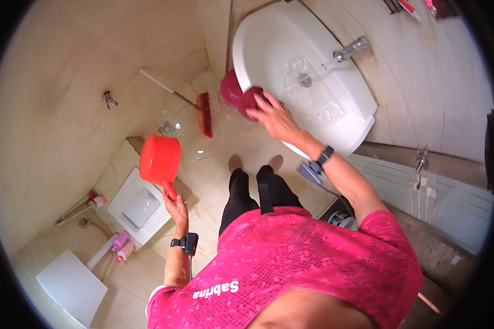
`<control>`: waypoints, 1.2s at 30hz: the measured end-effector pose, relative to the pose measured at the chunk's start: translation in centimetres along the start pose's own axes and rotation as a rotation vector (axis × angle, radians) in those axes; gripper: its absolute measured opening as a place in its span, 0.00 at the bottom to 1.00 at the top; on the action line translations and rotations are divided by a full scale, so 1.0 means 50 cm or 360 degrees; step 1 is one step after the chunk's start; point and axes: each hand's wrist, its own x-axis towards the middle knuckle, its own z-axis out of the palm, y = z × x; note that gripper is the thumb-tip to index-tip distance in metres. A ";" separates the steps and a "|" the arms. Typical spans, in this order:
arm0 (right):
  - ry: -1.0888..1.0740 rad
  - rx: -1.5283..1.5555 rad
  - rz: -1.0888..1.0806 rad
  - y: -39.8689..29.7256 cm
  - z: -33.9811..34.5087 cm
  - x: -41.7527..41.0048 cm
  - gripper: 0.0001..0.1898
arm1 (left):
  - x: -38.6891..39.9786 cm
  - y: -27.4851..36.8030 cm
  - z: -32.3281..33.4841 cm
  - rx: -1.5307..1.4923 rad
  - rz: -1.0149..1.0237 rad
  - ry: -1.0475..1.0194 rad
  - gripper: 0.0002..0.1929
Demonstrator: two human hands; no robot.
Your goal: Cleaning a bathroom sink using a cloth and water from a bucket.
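My left hand (177, 207) grips the handle of a red plastic dipper (159, 158), which is held up over the floor near the squat toilet. My right hand (278, 117) is at the near rim of the white washbasin (257, 45), with its fingers over a dark-red rounded item (249, 103). That item is blurred, and the hand partly covers it, so its exact kind is unclear. Just beyond it a dark-red plastic vessel (230, 88) shows below the basin's rim. Water ripples in the bowl around the drain (304, 80).
A chrome tap (351, 48) juts over the washbasin. A red-headed floor brush (204, 115) leans by the wall near a floor drain (166, 128). The squat toilet (142, 207) lies at left, with pink bottles (125, 250) beside it. The tiled floor (214, 164) looks wet.
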 end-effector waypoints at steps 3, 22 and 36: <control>0.0259 0.0106 0.0033 0.049 0.037 0.184 0.19 | -0.018 -0.069 -0.027 0.0054 -0.0252 0.0180 0.32; 0.0230 -0.0170 -0.0248 0.055 0.039 0.223 0.13 | -0.090 -0.032 0.078 -0.0947 -0.0621 0.0090 0.22; 0.0113 0.0058 -0.0160 0.082 -0.029 -0.412 0.15 | -0.282 0.347 0.154 -0.1129 0.0105 -0.1023 0.30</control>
